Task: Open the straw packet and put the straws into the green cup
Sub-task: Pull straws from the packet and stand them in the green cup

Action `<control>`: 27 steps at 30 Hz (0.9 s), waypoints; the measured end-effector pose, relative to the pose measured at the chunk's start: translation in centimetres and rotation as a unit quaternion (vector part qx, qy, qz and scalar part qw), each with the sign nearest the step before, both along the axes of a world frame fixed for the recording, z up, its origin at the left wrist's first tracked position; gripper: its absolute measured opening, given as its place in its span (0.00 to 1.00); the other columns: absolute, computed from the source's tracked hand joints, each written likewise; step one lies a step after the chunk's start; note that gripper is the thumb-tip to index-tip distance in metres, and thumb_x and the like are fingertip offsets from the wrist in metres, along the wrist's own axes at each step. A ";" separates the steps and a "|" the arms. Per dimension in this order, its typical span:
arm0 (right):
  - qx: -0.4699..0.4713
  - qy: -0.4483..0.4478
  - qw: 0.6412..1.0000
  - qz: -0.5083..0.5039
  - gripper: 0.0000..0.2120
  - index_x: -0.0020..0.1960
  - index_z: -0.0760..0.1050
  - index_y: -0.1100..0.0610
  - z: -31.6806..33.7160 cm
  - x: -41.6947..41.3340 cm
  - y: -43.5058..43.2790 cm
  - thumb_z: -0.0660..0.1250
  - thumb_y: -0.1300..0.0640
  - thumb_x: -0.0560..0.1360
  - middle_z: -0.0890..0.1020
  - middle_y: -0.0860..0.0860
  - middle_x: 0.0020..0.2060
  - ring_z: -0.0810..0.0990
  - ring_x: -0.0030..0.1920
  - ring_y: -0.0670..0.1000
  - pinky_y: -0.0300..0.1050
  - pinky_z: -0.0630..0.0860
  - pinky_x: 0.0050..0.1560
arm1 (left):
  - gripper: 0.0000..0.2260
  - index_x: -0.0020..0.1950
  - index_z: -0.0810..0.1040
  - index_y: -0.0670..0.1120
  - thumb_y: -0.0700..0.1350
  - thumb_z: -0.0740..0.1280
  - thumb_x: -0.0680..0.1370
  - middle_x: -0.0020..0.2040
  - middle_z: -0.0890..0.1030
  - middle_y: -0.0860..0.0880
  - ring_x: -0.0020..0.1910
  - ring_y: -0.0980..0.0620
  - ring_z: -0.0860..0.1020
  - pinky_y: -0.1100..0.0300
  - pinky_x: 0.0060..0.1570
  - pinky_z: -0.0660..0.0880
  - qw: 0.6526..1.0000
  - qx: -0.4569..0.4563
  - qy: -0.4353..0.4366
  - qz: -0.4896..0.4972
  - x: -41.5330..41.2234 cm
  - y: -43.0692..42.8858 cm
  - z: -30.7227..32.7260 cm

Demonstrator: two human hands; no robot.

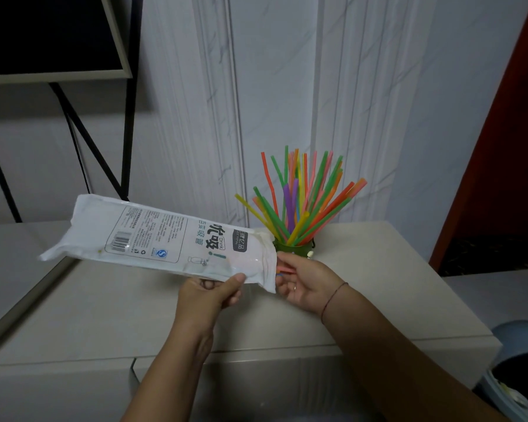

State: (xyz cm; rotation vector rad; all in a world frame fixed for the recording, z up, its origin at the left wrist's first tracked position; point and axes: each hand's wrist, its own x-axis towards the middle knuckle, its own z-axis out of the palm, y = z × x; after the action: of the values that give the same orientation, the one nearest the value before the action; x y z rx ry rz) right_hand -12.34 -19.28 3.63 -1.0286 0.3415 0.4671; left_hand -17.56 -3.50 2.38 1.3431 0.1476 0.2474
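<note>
A white straw packet (153, 239) with printed text is held in the air, its open end pointing right. My left hand (209, 292) grips its lower edge near that end. At the packet's mouth my right hand (302, 281) pinches a few straws (284, 271), orange and pink, that stick out of the opening. Just behind the right hand stands the green cup (290, 248) on the beige counter (378, 284). Several coloured straws (299, 196) fan out of the cup.
A white panelled wall rises behind the counter. A black metal frame with a dark board (52, 38) stands at the left. A red surface (506, 132) edges the right side. A pale blue bin (518, 370) sits low at the right.
</note>
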 end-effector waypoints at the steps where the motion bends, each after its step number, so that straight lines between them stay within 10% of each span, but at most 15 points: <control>1: 0.003 -0.008 1.000 -0.003 0.09 0.39 0.76 0.61 0.1 0.0 0.0 0.65 0.58 0.76 0.79 0.55 0.30 0.73 0.18 0.46 0.32 0.69 0.19 | 0.07 0.46 0.80 0.39 0.31 0.72 0.70 0.26 0.78 0.50 0.23 0.56 0.73 0.67 0.29 0.75 1.000 -0.010 0.004 -0.001 0.0 0.0 0.0; 17: -0.089 -0.150 0.984 0.034 0.07 0.39 0.78 0.65 0.8 -0.3 -0.8 0.64 0.72 0.73 0.82 0.57 0.32 0.81 0.28 0.47 0.34 0.78 0.30 | 0.04 0.47 0.80 0.49 0.46 0.71 0.74 0.37 0.86 0.50 0.32 0.55 0.83 0.63 0.29 0.79 0.962 -0.230 0.142 -0.032 0.4 0.4 0.4; 27: -0.050 -0.151 0.987 -0.030 0.07 0.38 0.77 0.66 2.7 0.8 -5.1 0.64 0.70 0.74 0.77 0.53 0.23 0.74 0.20 0.43 0.31 0.71 0.22 | 0.08 0.46 0.78 0.48 0.38 0.71 0.72 0.34 0.86 0.51 0.31 0.55 0.84 0.64 0.28 0.79 0.929 -0.336 0.147 0.042 0.4 0.6 -0.1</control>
State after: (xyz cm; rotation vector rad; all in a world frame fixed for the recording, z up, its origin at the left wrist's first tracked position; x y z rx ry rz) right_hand -11.50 -24.33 6.38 -1.1648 0.1257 0.2369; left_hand -17.15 -2.91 2.25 0.6812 0.4985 0.0511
